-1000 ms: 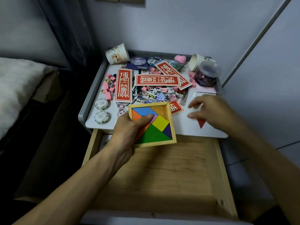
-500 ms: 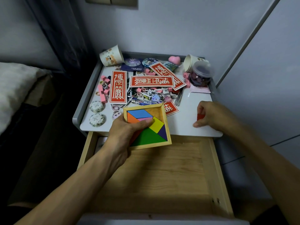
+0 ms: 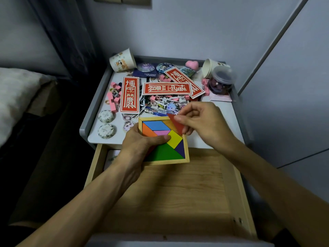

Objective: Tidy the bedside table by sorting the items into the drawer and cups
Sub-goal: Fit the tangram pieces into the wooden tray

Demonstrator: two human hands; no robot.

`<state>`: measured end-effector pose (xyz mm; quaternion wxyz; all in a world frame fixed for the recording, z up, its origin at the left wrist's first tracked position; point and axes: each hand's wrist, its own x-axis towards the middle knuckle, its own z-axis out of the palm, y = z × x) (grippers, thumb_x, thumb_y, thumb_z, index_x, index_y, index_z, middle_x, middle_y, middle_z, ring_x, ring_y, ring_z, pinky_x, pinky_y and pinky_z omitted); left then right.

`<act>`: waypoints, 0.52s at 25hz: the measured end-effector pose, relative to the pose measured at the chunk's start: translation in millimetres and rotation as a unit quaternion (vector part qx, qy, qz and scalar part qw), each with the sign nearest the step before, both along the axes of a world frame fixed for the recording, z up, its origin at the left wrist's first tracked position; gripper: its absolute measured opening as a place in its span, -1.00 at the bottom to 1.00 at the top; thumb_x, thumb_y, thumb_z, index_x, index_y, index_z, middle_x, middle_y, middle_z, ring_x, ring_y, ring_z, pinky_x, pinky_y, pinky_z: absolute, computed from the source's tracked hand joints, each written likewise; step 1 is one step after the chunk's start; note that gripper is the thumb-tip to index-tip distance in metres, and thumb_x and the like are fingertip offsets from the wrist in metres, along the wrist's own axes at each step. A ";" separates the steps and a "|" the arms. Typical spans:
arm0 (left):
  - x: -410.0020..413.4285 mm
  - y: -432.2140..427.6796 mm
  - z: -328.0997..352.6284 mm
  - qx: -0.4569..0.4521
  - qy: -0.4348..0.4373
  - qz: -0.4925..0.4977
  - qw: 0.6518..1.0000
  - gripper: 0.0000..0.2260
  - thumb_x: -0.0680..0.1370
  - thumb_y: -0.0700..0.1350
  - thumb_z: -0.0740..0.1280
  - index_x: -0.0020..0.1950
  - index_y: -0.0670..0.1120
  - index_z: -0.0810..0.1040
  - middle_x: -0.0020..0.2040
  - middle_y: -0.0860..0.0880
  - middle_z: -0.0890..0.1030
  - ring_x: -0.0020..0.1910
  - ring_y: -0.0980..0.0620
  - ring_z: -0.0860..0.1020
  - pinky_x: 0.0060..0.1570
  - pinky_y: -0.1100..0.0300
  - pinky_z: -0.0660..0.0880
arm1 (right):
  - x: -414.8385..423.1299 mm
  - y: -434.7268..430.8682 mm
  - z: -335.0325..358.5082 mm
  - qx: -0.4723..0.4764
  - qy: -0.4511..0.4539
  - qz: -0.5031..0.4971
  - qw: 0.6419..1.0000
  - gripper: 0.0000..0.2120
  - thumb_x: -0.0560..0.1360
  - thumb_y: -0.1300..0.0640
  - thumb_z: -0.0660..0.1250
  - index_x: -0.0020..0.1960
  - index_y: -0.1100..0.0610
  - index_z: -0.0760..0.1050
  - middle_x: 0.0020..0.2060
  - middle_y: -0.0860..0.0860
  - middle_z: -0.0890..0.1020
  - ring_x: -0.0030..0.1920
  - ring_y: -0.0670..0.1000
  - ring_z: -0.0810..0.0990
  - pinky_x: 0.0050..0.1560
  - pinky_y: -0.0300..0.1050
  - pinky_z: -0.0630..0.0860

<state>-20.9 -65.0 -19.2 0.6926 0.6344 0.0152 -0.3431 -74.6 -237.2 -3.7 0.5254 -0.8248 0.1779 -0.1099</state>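
A cluttered table [image 3: 93, 111] stood over an open drawer [image 3: 178, 193] by a wall [image 3: 195, 29]. The left hand [image 3: 140, 145] gripped the tray [image 3: 165, 152]; the right hand [image 3: 204, 122] pinched a triangle [image 3: 176, 122].

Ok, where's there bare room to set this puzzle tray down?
The open drawer is bare wood in front of the puzzle tray. On the tabletop, only the right strip between the right hand and the grey rim is free. Back and middle are crowded: red stickers, pink blocks, cups.
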 end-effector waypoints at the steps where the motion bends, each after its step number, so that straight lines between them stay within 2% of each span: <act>1: 0.0 0.4 0.1 0.000 -0.005 -0.004 1.000 -0.60 0.33 -0.32 0.54 0.13 -0.13 0.58 -0.05 -0.10 0.72 -0.17 -0.03 0.70 -0.47 0.27 0.51 | 0.4 3.8 -1.8 -0.019 0.001 0.003 1.000 -0.93 0.45 0.20 0.48 -0.13 0.17 0.59 -0.41 -0.02 0.62 -0.44 -0.05 0.61 -0.40 -0.18 0.54; 4: 1.1 1.4 -0.7 0.003 -0.013 -0.012 1.000 -0.57 0.33 -0.32 0.55 0.16 -0.12 0.57 -0.02 -0.10 0.71 -0.10 -0.07 0.70 -0.42 0.25 0.55 | -0.1 8.6 -4.2 -0.130 -0.019 0.012 0.991 -0.91 0.40 0.17 0.52 -0.16 0.15 0.64 -0.39 -0.15 0.58 -0.38 -0.24 0.55 -0.36 -0.39 0.45; 7: 1.9 2.7 -1.1 0.007 -0.012 -0.016 1.000 -0.56 0.34 -0.31 0.55 0.17 -0.11 0.56 -0.02 -0.09 0.71 -0.10 -0.08 0.70 -0.44 0.26 0.54 | 0.3 9.4 -7.1 -0.211 -0.033 0.020 0.977 -0.85 0.35 0.13 0.56 -0.15 0.12 0.63 -0.26 -0.12 0.56 -0.32 -0.22 0.47 -0.31 -0.41 0.37; 9: 2.8 4.0 -1.1 0.008 -0.013 -0.018 1.000 -0.58 0.35 -0.31 0.54 0.16 -0.10 0.57 -0.04 -0.08 0.72 -0.11 -0.07 0.70 -0.44 0.26 0.53 | 2.0 8.4 -10.6 -0.222 -0.017 -0.005 0.975 -0.79 0.37 0.07 0.54 -0.08 0.07 0.57 -0.17 -0.10 0.54 -0.28 -0.20 0.45 -0.29 -0.40 0.35; 11: 3.8 5.1 -0.6 0.007 -0.014 -0.013 1.000 -0.60 0.34 -0.30 0.55 0.13 -0.10 0.58 -0.05 -0.07 0.72 -0.13 -0.04 0.70 -0.38 0.22 0.57 | 2.7 7.3 -10.8 -0.141 0.030 -0.024 0.989 -0.77 0.44 -0.02 0.47 0.01 0.04 0.52 -0.18 -0.09 0.56 -0.30 -0.17 0.48 -0.31 -0.34 0.39; 13: 5.6 6.3 -0.3 0.003 -0.011 -0.002 1.000 -0.61 0.33 -0.31 0.55 0.11 -0.10 0.58 -0.08 -0.05 0.73 -0.16 0.00 0.71 -0.31 0.21 0.60 | 1.3 4.7 -8.2 0.027 0.085 -0.002 0.996 -0.76 0.51 -0.02 0.40 0.05 0.11 0.52 -0.30 -0.08 0.61 -0.41 -0.11 0.48 -0.40 -0.27 0.38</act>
